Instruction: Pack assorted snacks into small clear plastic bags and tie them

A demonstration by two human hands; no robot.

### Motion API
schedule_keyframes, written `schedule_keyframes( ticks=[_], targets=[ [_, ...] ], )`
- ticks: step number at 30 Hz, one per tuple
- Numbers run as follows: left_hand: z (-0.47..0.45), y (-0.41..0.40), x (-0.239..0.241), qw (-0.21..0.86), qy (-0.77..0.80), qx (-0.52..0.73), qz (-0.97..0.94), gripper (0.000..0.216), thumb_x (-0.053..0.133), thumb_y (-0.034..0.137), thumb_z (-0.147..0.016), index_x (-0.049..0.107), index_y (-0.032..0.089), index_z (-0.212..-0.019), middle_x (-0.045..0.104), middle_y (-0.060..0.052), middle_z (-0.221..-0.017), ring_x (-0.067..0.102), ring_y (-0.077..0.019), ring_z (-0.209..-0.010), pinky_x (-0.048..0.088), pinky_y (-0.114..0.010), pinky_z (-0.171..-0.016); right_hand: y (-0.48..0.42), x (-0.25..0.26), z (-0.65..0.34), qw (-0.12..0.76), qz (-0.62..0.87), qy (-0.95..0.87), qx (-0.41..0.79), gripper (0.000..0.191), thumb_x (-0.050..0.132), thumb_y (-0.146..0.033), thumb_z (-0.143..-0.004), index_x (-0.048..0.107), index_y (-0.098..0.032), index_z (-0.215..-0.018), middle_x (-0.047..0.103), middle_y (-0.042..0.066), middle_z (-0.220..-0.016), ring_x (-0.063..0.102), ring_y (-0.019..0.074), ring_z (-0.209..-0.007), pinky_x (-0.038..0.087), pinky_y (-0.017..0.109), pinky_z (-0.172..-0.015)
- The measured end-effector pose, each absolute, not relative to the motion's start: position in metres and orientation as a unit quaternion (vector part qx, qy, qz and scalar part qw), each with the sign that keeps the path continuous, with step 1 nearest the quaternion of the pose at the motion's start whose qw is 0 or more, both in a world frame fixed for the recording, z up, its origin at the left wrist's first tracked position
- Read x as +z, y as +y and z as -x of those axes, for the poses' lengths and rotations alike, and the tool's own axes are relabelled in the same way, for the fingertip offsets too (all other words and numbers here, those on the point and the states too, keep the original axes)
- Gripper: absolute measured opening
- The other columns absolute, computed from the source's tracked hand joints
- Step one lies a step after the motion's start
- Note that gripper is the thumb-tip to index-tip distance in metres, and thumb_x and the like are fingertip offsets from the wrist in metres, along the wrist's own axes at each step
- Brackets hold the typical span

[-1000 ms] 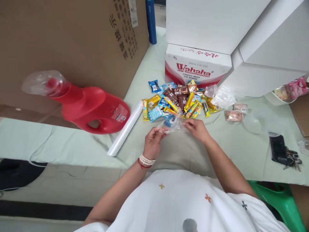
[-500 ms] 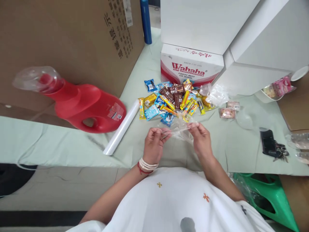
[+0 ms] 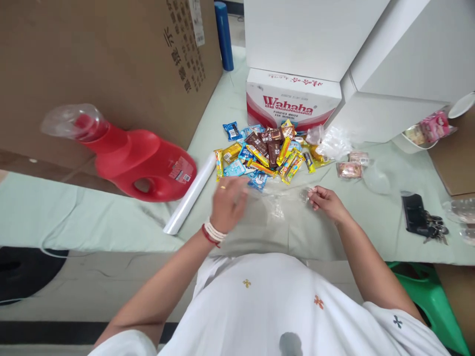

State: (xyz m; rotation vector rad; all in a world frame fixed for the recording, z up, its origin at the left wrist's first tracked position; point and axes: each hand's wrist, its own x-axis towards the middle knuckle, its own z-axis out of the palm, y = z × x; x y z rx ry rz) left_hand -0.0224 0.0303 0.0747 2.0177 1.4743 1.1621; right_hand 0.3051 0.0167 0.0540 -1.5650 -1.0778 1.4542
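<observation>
As R hand [image 3: 327,203] pinches plastic [image 3: 277,206], snacks [image 3: 273,149] nearby

On the white-and-red carton [image 3: 289,106] I read "Wahaha" with an ® beside it, and beneath, "PURIFIED WATER FOR DRINKING"; red Chinese characters run along its top. The brown cardboard box [image 3: 92,64] shows me 温馨提示 in large dark print, turned sideways. The barcode label [image 3: 180,170] on the red jug [image 3: 137,153] and most print on the snack wrappers [image 3: 272,135] are too small for me.
</observation>
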Motion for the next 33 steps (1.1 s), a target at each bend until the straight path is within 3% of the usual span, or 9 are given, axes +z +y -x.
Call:
schedule_keyframes(
  ticks=[2,5,8,11,17,20,24,29,33],
  targets=[
    [0.005,0.018,0.071,0.218,0.397,0.32,-0.832,0.038,0.063,0.038,-0.091,0.066,0.025,-0.126,0.067,-0.011,-0.128,0.057,-0.0291,-0.125,0.035,-0.051,-0.115,0.015,0.052,-0.311,0.346,0.597,-0.442,0.573,0.047,0.085,-0.057,-0.065,0.062,-0.018,-0.076,0.058,-0.005,-0.063,0.045,0.0068,-0.05,0.039,0.02,-0.05],
    [0.0,0.008,0.047,0.26,0.346,0.195,-0.88,0.029,0.06,0.026,-0.09,0.07,0.025,-0.118,0.073,-0.011,-0.114,0.062,-0.0301,-0.12,0.027,-0.06,-0.117,0.017,0.052,-0.341,0.295,0.631,-0.475,0.538,0.043,0.079,-0.056,-0.07,0.065,-0.017,-0.081,0.058,-0.002,-0.065,0.047,0.0094,-0.051,0.041,0.024,-0.053],
    [0.015,0.005,0.023,0.303,0.359,0.177,-0.865,0.026,0.054,0.015,-0.085,0.072,0.023,-0.103,0.074,-0.01,-0.115,0.063,-0.0278,-0.12,0.036,-0.056,-0.113,0.021,0.057,-0.366,0.24,0.745,-0.531,0.323,0.034,0.07,-0.045,-0.079,0.071,-0.015,-0.094,0.065,0.006,-0.077,0.056,0.0178,-0.061,0.05,0.036,-0.066],
    [0.02,-0.001,0.015,0.326,0.348,0.208,-0.854,0.019,0.056,0.013,-0.077,0.07,0.023,-0.086,0.072,-0.008,-0.121,0.056,-0.0283,-0.131,0.037,-0.053,-0.113,0.01,0.063,-0.341,0.253,0.721,-0.636,0.101,0.035,0.058,-0.034,-0.09,0.072,-0.015,-0.116,0.068,0.018,-0.111,0.066,0.0292,-0.096,0.052,0.049,-0.092],
    [0.006,-0.009,0.012,0.247,0.491,0.231,-0.803,0.029,0.053,0.03,-0.093,0.061,0.02,-0.068,0.065,-0.01,-0.087,0.061,-0.0253,-0.091,0.048,-0.046,-0.091,-0.049,0.044,-0.26,0.13,0.387,-0.876,0.255,0.042,0.06,-0.03,-0.097,0.065,-0.03,-0.138,0.051,0.008,-0.155,0.042,0.0285,-0.147,0.032,0.055,-0.122],
    [0.022,-0.012,0.004,0.204,0.507,0.195,-0.815,0.033,0.057,0.032,-0.093,0.061,0.02,-0.063,0.062,-0.011,-0.084,0.058,-0.0261,-0.087,0.049,-0.046,-0.085,-0.073,0.041,-0.305,0.119,0.399,-0.839,0.349,0.032,0.059,-0.026,-0.098,0.073,-0.032,-0.126,0.058,0.006,-0.148,0.048,0.0272,-0.144,0.031,0.057,-0.122],
    [0.046,-0.021,0.004,0.172,0.43,0.186,-0.866,0.018,0.058,0.02,-0.09,0.074,0.024,-0.097,0.065,-0.013,-0.13,0.052,-0.033,-0.129,0.042,-0.056,-0.107,-0.07,0.063,-0.379,0.186,0.499,-0.699,0.477,0.018,0.069,-0.039,-0.092,0.082,-0.029,-0.099,0.074,0.008,-0.123,0.063,0.0309,-0.124,0.043,0.055,-0.113],
    [0.039,-0.037,0.008,0.182,0.398,0.121,-0.891,0.049,0.049,0.005,-0.086,0.066,0.028,-0.127,0.059,-0.009,-0.149,0.041,-0.0326,-0.147,0.015,-0.07,-0.121,0.019,0.065,-0.34,0.299,0.701,-0.503,0.408,0.052,0.067,-0.07,-0.083,0.076,-0.022,-0.102,0.074,0.008,-0.09,0.064,0.0226,-0.073,0.055,0.038,-0.073],
    [0.032,-0.045,0.002,0.192,0.419,0.113,-0.88,0.052,0.047,0.006,-0.087,0.062,0.024,-0.133,0.054,-0.013,-0.153,0.044,-0.032,-0.147,0.02,-0.066,-0.121,0.104,0.04,-0.254,0.306,0.786,-0.456,0.284,0.066,0.054,-0.078,-0.085,0.067,-0.017,-0.104,0.07,0.014,-0.098,0.063,0.0295,-0.097,0.05,0.042,-0.09]
  ],
)
